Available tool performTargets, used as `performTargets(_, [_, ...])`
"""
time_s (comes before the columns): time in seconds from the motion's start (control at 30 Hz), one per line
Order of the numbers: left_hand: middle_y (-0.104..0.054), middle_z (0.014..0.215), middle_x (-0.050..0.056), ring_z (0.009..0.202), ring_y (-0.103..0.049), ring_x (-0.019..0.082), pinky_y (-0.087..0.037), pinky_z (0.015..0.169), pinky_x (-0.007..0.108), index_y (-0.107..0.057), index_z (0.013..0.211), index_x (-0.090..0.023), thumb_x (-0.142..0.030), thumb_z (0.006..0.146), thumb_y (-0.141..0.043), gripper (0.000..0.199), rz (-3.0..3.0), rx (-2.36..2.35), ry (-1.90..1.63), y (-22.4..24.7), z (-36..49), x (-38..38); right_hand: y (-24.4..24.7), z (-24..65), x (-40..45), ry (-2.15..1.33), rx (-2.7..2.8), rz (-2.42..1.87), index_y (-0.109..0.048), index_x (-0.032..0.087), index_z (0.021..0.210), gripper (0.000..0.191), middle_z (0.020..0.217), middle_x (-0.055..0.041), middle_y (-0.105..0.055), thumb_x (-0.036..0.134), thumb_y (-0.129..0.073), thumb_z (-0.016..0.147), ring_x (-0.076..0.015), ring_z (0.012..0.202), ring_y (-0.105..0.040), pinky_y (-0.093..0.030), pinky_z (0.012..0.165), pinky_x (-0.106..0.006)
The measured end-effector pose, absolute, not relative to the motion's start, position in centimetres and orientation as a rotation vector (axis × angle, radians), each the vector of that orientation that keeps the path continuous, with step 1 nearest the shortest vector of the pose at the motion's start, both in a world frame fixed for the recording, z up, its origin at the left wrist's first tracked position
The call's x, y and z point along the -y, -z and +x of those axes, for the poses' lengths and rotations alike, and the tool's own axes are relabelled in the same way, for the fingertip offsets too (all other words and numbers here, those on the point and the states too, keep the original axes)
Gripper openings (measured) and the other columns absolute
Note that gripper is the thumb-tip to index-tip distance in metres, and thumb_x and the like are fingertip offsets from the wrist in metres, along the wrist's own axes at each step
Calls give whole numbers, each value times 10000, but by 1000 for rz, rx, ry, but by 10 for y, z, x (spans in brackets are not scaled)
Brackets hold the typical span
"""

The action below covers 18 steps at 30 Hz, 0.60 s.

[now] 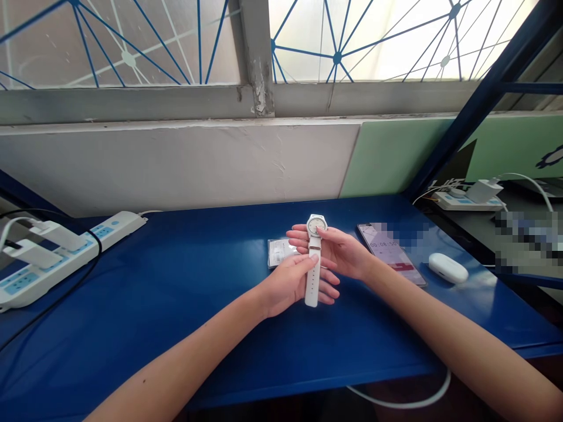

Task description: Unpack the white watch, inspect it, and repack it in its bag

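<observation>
A white wristwatch [312, 281] hangs lengthwise between my two hands, its round dial at the top and its punched strap pointing down toward me. My left hand [288, 284] has its thumb on the strap, with the fingers passing behind it. With thumb and fingers, my right hand [343, 249] grips the watch by its case. Behind my hands, a small clear packet with a white label [280, 252] lies on the blue desk [176, 305], partly covered by them.
Right of my hands lie a phone [391, 255] and a white earbud case [447, 268]. A power strip with plugged-in chargers [65, 258] and a black cable [81, 287] occupy the left side. Another power strip [468, 201] sits beyond the blue frame post [457, 105].
</observation>
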<state>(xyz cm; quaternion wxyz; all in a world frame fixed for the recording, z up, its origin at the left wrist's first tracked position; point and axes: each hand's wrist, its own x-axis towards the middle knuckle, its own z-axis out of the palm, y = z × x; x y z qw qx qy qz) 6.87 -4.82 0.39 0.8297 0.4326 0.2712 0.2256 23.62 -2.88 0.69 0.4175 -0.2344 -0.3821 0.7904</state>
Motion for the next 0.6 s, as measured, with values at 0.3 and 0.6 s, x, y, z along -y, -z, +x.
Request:
performTargets(0.3, [-686,901,144,804,-702,224,-553,786,371,-664,972,-83,-385,964,-474,357,943,-609,-413,-9,66,47,-9,241,27,-1871,967,-643,-526,215,1265,369,1372,-87,-562,364,-339,984,-212,1138,-621,-423,1049,-431])
performTargets(0.6, [-691,931,142,856,-710,258,-538,835,417,-659,1029,-91,-378,976,-436,367,921,-534,-424,-6,63,46,-13,241,27,-1885,995,-671,-548,191,1250,418,1324,-102,-601,396,-295,988,-217,1176,-596,-396,1068,-432])
